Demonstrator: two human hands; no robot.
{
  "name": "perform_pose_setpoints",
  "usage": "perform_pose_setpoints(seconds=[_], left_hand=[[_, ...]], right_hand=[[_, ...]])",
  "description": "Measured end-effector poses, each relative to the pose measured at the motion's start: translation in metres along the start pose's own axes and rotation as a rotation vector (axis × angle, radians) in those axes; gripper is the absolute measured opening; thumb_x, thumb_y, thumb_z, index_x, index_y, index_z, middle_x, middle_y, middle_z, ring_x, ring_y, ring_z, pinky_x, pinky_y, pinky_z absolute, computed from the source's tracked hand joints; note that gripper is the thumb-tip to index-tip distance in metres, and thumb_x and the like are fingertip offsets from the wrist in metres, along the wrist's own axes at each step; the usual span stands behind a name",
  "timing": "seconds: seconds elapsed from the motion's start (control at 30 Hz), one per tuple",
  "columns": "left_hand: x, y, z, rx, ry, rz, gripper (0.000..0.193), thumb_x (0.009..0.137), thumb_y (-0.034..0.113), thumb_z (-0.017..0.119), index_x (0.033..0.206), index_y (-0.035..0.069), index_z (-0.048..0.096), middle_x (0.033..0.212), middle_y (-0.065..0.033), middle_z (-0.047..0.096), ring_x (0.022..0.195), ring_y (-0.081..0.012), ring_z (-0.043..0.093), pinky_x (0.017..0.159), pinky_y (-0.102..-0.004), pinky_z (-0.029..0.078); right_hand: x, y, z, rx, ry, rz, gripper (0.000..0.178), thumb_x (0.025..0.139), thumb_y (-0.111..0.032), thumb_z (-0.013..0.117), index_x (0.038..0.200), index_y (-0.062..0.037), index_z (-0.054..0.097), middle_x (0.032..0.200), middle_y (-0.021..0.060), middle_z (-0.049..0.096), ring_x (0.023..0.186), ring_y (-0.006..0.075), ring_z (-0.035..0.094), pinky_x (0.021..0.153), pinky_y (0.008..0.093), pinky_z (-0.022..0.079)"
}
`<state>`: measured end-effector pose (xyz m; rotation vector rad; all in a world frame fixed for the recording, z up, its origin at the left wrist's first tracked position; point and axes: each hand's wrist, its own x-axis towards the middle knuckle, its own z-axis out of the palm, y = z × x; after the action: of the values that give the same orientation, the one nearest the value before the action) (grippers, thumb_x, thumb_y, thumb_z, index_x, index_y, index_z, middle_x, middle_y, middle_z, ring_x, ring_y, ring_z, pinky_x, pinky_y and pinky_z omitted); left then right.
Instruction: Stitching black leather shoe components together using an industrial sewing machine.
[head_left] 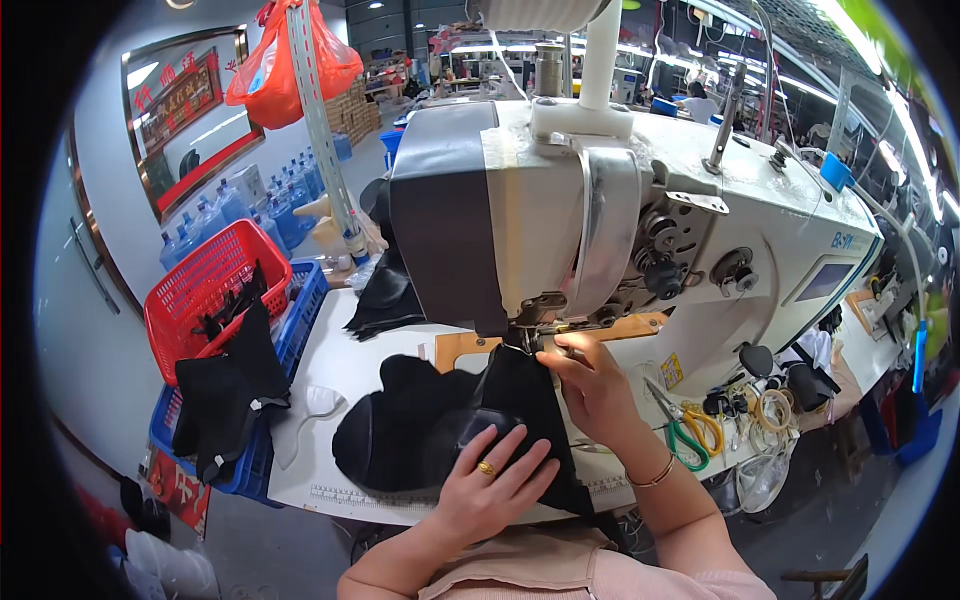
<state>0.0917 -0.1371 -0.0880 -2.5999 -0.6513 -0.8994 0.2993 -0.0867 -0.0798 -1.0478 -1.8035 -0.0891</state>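
A black piece of sewing work [400, 440], part shiny and part matt, lies on the white machine table with its far end under the needle area [520, 335] of a large sewing machine [440, 200]. My left hand [495, 480] rests flat on its near part, fingers spread, a gold ring on one finger. Close beside the presser foot, on its right, my right hand [590, 385] has its fingers bent and closed together, tips at the work's far edge. What sits between those fingertips is hidden.
Green-handled scissors [688, 445], yellow-handled scissors [705, 425] and a tape roll [772, 410] lie at the right. Left stand a red basket [215, 285] and a blue crate [310, 300] with black pieces. More black pieces [385, 300] lie behind the machine head.
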Motion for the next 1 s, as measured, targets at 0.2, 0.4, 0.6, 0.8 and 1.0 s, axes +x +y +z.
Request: perform_pose_setpoints(seconds=[0.2,0.4,0.6,0.8,1.0], left_hand=[[0.008,0.002,-0.006,0.025,-0.003,0.028,0.023,0.081,0.017,0.056,0.101,0.016,0.066,0.116,-0.0035,0.06,0.112,-0.0247,0.055,0.098,-0.0412,0.041],[0.014,-0.007,-0.004,0.045,0.005,0.036,0.023,0.08,0.018,0.057,0.101,0.017,0.066,0.115,-0.0031,0.06,0.112,-0.0246,0.055,0.098,-0.0416,0.04],[0.015,-0.025,0.002,-0.003,0.033,0.039,0.024,0.078,0.017,0.058,0.1,0.019,0.067,0.115,-0.0006,0.06,0.113,-0.0224,0.054,0.101,-0.0432,0.038],[0.02,-0.039,0.008,0.001,0.078,0.086,0.025,0.076,0.017,0.059,0.1,0.019,0.068,0.116,0.0,0.06,0.111,-0.0213,0.055,0.101,-0.0436,0.038],[0.025,-0.055,0.008,-0.02,0.068,0.112,0.028,0.074,0.016,0.059,0.101,0.019,0.068,0.116,0.0007,0.059,0.112,-0.0207,0.054,0.1,-0.044,0.039]], right_hand=[[-0.006,0.01,0.0,-0.023,-0.027,-0.071,0.047,0.068,0.011,0.058,0.109,-0.0102,0.062,0.114,0.0131,0.055,0.105,0.033,0.057,0.085,0.0384,0.05],[-0.005,0.008,0.0,-0.037,-0.03,-0.08,0.047,0.068,0.012,0.058,0.109,-0.0101,0.062,0.114,0.0127,0.055,0.105,0.033,0.057,0.085,0.0379,0.05],[-0.002,0.007,0.0,-0.052,0.006,-0.117,0.044,0.07,0.016,0.052,0.106,-0.0062,0.064,0.11,0.0166,0.057,0.094,0.0319,0.061,0.078,0.034,0.053],[-0.002,0.007,0.0,-0.064,-0.003,-0.107,0.044,0.07,0.017,0.052,0.106,-0.006,0.064,0.11,0.0165,0.057,0.094,0.0317,0.061,0.078,0.0338,0.052],[-0.002,0.006,-0.001,-0.069,-0.009,-0.113,0.045,0.07,0.016,0.052,0.106,-0.0065,0.064,0.111,0.0164,0.057,0.095,0.0317,0.061,0.079,0.0341,0.052]])
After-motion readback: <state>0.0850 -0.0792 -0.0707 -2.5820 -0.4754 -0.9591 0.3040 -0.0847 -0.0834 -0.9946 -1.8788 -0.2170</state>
